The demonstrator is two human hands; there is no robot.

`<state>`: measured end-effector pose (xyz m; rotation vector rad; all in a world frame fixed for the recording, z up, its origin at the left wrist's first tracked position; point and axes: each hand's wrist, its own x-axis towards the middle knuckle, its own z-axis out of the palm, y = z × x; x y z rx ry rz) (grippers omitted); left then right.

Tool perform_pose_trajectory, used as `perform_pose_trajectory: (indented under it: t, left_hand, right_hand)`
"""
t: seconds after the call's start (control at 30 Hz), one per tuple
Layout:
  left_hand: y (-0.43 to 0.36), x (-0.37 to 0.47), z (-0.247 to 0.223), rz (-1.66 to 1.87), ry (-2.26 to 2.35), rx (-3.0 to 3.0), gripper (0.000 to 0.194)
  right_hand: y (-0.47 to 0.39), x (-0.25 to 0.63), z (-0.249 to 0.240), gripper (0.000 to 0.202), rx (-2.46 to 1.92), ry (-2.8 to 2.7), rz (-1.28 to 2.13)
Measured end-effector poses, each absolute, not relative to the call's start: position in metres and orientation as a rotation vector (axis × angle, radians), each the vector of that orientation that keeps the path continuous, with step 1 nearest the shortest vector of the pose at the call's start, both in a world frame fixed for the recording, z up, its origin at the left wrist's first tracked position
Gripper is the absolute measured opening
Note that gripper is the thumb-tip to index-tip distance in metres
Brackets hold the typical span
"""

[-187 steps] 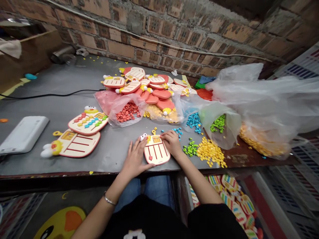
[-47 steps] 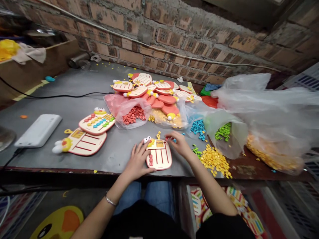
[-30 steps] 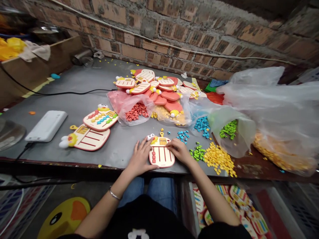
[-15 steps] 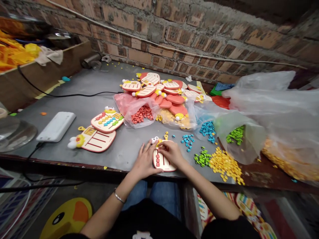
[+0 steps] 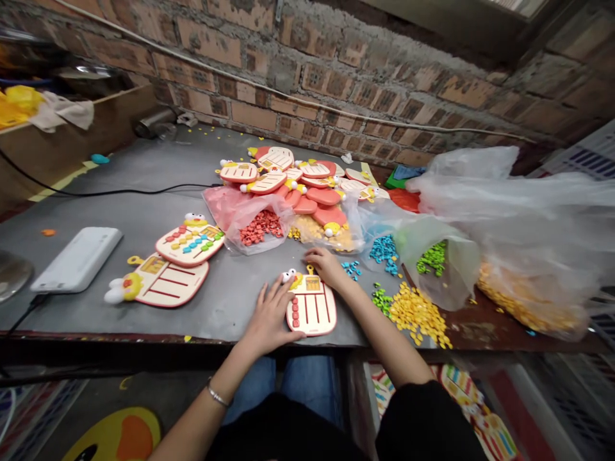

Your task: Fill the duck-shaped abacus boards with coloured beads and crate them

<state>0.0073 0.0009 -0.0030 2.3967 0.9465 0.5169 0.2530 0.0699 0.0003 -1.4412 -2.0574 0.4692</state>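
A cream toy board with a red rim lies in front of me, with slots, a yellow duck-like head with bulging eyes and a yellow ring. Red beads fill its leftmost slot; the other slots are bare. My left hand grips the board's left side, thumb at the lower edge and fingers near the head. My right hand is just beyond the ring, over the table, its fingers loosely bent and slightly apart; no piece shows in them. Blue beads lie just right of it.
Green beads and yellow beads are heaped at right. Bags hold red beads, blue beads and green beads. Boards are piled behind. Left are a filled board, an unfilled board and a white power bank.
My right hand has left the board's red-bead slot and moved up past the ring. My left hand stays on the board. The view has shifted to the right.
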Motion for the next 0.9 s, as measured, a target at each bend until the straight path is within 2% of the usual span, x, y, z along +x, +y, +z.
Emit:
perform_pose_trajectory:
  t: [0.1,0.37,0.5,0.67,0.9]
  left_hand:
    - [0.001,0.007,-0.001,0.511,0.961,2.397,0.067]
    - [0.000,0.008,0.002,0.488,0.971,2.423,0.069]
    - [0.000,0.009,0.001,0.482,0.979,2.447,0.069]
    - [-0.001,0.009,0.003,0.460,0.988,2.467,0.069]
    - [-0.001,0.009,0.001,0.439,0.989,2.494,0.078]
  right_hand:
    - [0.074,0.253,-0.002,0.017,-1.414,-2.117,0.482]
    - [0.007,0.267,0.008,0.015,-1.393,-1.617,0.494]
    - [-0.007,0.262,0.006,0.012,-1.440,-1.822,0.396]
    - [-0.006,0.260,0.002,0.017,-1.509,-2.038,0.149]
    - [-0.008,0.265,0.011,0.018,-1.492,-2.216,0.140]
